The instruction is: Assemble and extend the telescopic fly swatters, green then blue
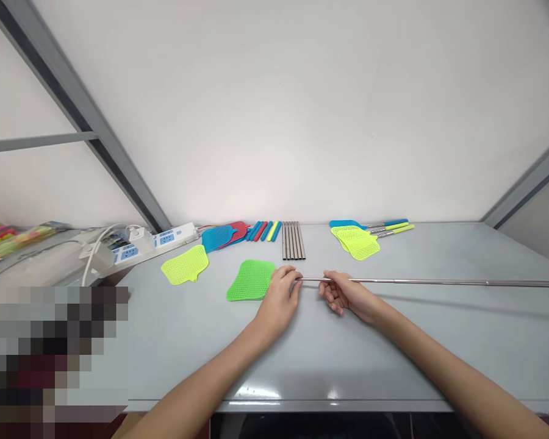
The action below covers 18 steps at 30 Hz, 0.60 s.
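A green fly swatter head lies at the middle of the table, its right end covered by my left hand. The fingers of that hand are closed where the swatter head meets the thin end of a long, extended telescopic metal rod. My right hand pinches the rod a short way to the right, thumb and forefinger on it, the other fingers curled below. From there the rod runs level to the right edge of the view. The joint between head and rod is hidden by my left fingers.
Several metal tubes and coloured handles lie in rows at the back. Blue and red heads and a yellow head are left; swatters with handles lie right. A power strip borders the left edge.
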Motion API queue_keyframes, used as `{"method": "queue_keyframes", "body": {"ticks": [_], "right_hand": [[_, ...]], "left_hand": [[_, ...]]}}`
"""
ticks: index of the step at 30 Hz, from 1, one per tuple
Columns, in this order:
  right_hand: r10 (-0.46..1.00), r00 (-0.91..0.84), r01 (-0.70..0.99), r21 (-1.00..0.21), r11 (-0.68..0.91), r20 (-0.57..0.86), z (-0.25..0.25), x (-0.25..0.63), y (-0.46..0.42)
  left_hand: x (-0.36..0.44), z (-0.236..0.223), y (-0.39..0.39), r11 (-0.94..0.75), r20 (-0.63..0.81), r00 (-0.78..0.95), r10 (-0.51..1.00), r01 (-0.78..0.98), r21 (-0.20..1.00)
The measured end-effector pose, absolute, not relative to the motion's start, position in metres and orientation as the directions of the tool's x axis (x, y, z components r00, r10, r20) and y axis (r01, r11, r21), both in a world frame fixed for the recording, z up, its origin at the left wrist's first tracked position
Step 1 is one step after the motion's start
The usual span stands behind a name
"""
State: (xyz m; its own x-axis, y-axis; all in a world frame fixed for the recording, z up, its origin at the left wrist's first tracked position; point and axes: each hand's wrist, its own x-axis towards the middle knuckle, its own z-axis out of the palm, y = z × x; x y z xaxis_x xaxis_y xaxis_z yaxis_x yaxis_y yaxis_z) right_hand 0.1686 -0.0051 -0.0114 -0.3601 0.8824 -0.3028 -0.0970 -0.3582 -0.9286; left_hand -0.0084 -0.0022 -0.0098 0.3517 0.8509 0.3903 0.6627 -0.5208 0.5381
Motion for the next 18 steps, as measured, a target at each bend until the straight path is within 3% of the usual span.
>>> {"method": "queue_keyframes", "body": {"ticks": [8,18], "right_hand": [[0.903,-0.31,-0.128,-0.929,-0.348,-0.296,-0.012,0.1647,-0.0049],[0.892,-0.291,-0.176,-0.897,-0.405,-0.346,-0.0136,0.1651,-0.0042]], "left_hand": [[-0.008,-0.0131,-0.0041,-0.438,0.35,0.305,0.886,0.798,0.413],[-0.0114,-0.0087,-0.0053,-0.461,0.346,0.317,0.883,0.725,0.512]]}}
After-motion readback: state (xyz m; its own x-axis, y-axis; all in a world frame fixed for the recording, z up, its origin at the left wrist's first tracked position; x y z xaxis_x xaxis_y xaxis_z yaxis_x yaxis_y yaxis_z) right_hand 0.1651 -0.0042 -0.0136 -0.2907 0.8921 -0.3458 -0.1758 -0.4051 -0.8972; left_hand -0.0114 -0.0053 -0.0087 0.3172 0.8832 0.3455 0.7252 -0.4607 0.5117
